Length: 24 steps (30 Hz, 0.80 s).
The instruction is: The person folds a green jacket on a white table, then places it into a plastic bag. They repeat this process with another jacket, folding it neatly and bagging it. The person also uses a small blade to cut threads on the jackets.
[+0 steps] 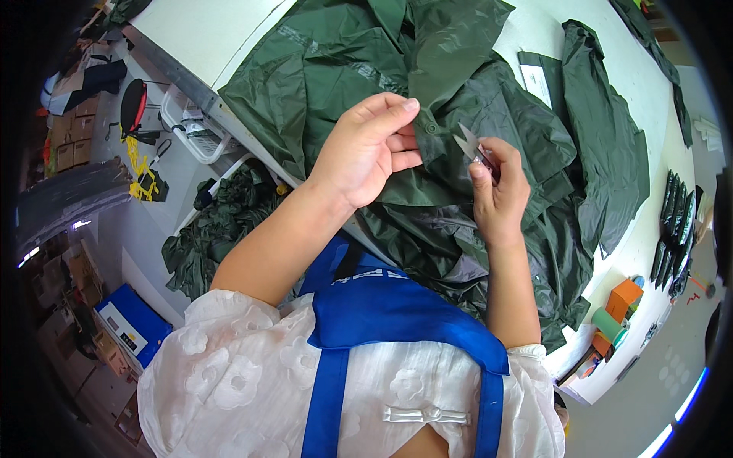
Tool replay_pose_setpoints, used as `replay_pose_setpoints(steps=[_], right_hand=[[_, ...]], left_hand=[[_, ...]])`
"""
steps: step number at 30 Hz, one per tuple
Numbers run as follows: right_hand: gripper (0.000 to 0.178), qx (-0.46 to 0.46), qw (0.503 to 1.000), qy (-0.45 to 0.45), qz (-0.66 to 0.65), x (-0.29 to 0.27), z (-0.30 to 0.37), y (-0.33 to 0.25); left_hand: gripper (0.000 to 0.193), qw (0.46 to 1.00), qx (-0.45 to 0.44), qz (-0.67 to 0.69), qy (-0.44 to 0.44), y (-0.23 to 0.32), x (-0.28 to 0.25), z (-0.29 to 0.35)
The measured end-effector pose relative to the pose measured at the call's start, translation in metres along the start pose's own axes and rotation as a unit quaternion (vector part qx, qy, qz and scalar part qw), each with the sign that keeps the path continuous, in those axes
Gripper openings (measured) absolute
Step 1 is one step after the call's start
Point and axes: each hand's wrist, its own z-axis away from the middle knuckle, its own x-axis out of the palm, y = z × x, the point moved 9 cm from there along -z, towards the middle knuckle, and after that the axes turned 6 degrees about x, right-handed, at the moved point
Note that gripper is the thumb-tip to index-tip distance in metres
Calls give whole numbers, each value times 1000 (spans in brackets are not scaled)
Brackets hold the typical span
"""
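A dark green, shiny waterproof garment (336, 84) lies rumpled across the table before me. My left hand (366, 149) pinches its edge between thumb and curled fingers, just left of a small round snap button (431, 128). Thread snips (466, 143) sit in my right hand (502, 191), their short pointed blades parted and aimed up and left toward the button. A small gap separates the blade tips from the fabric near the button. My palm and fingers cover most of the snips' handle.
Another dark green garment (603, 145) lies to the right on the white table (195, 34), by black-wrapped packets (670, 225). An orange box (624, 296) and green roll (608, 324) stand near right. Left are a white basket (183, 126), piled green fabric (229, 221) and a blue box (134, 324).
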Motion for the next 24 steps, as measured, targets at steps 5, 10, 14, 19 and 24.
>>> replay_pose_setpoints(steps=[5, 10, 14, 19, 24], right_hand=[[39, -159, 985, 18, 58, -5, -3, -29], [34, -209, 976, 35, 59, -4, -3, -47], [32, -103, 992, 63, -28, -10, -2, -25], [35, -24, 997, 72, -11, -17, 10, 1], [36, -85, 996, 33, -13, -8, 19, -7]], left_hand=[[11, 1000, -4, -15, 19, 0, 3, 3], [12, 999, -7, -30, 8, 0, 4, 4], [14, 997, 4, -70, 32, 1, -1, 3], [16, 994, -8, -101, 41, 6, -2, 6], [13, 996, -14, -87, 23, 1, -6, 4]])
